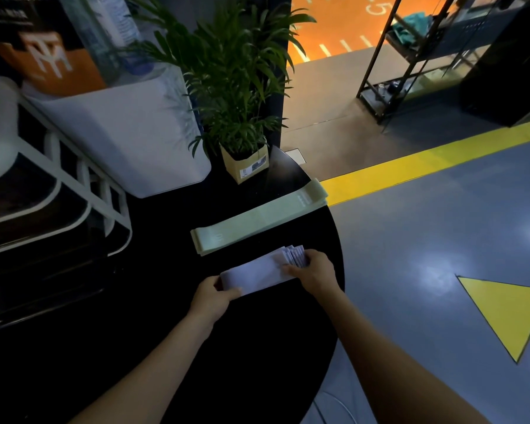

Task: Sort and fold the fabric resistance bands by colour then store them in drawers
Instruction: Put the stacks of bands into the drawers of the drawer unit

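Lying on the black counter (257, 347): pale lilac band stack (257, 272), long axis lower-left to upper-right
Green band (257, 217): flat just beyond, same slant
Left hand (213, 298): fingers pinching the stack's near end
Right hand (314, 272): fingers curled over its far end

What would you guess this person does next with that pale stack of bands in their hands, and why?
Probably square up the loose ends, then fold the stack in half. The left hand grips one end of the pale lilac bands while the right hand presses the other end, where the layers fan out unevenly. The green bands already lie flat and apart on the black table.
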`<action>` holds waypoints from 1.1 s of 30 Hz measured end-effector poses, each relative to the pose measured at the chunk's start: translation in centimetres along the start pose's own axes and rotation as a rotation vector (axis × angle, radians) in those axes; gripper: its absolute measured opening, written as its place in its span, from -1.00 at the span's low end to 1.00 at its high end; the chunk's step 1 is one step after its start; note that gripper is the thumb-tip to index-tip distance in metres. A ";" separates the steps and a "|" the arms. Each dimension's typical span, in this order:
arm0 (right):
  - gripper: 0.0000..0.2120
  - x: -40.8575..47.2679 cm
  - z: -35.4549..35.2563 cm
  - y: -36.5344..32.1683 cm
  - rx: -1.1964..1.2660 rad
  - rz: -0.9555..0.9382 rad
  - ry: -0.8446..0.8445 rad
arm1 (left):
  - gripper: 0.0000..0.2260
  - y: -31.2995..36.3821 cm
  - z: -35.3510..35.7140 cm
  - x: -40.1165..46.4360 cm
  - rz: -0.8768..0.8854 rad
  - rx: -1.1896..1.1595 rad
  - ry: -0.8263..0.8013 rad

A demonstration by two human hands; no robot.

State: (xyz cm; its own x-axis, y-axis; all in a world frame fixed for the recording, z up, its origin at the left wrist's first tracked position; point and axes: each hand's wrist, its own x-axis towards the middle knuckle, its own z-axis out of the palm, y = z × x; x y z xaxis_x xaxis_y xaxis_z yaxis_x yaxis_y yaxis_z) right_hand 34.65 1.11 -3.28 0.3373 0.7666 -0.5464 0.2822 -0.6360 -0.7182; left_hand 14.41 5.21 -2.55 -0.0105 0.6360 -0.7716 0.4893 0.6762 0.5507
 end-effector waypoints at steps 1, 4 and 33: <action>-0.78 0.1 -0.1 0.0 0.018 0.012 -0.024 | -0.58 0.0 0.0 0.0 -0.011 -0.022 -0.007; -0.80 0.5 -0.1 -0.1 0.063 0.057 -0.076 | -0.53 0.0 0.3 -0.1 -0.017 -0.093 -0.011; -0.67 -8.4 8.2 -13.3 0.232 -0.169 -0.042 | -0.58 1.7 -17.7 -8.9 0.427 0.019 0.065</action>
State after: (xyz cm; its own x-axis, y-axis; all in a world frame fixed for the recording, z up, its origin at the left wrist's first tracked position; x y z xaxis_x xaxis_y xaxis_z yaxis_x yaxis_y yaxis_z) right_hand 20.65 3.87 7.32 0.2637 0.8661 -0.4246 0.1168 -0.4656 -0.8773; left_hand -0.09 7.29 10.84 0.1423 0.8799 -0.4534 0.4775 0.3402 0.8101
